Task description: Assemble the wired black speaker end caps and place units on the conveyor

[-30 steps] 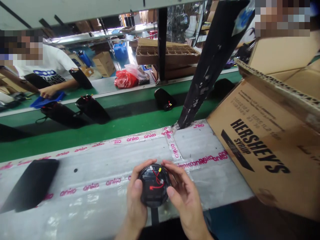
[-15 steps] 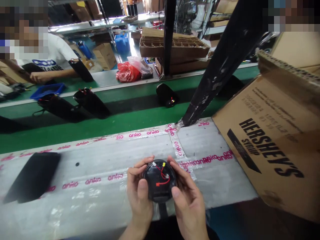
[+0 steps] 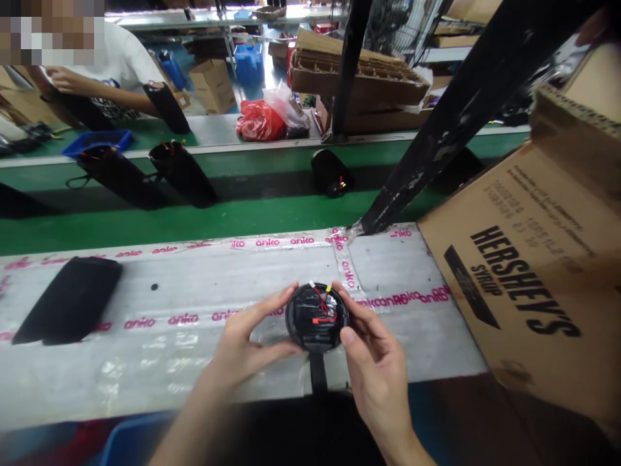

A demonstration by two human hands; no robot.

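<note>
A black cylindrical housing point(image 3: 317, 336) is held upright between my two hands, its round open end facing me. Inside the rim are thin red wires point(image 3: 324, 304) with white, yellow and red connectors, and a black strap point(image 3: 318, 375) hangs from its near side. My left hand point(image 3: 247, 336) grips the left edge, thumb low and fingers at the top. My right hand point(image 3: 376, 349) curls around the right side, with its thumb near the rim. The housing's lower part is hidden from above.
A black fabric-covered piece point(image 3: 70, 301) lies on the taped white bench point(image 3: 184, 375). A Hershey's carton point(image 3: 538, 272) and slanted black post point(image 3: 436, 129) stand right. Several black cylinders point(image 3: 182, 175) stand on the green belt point(image 3: 262, 210). A co-worker point(image 3: 121, 71) sits across.
My left hand has loosened and spread wider, its wrist shifting left. The housing has moved slightly up and right in view. The co-worker's hand has risen.
</note>
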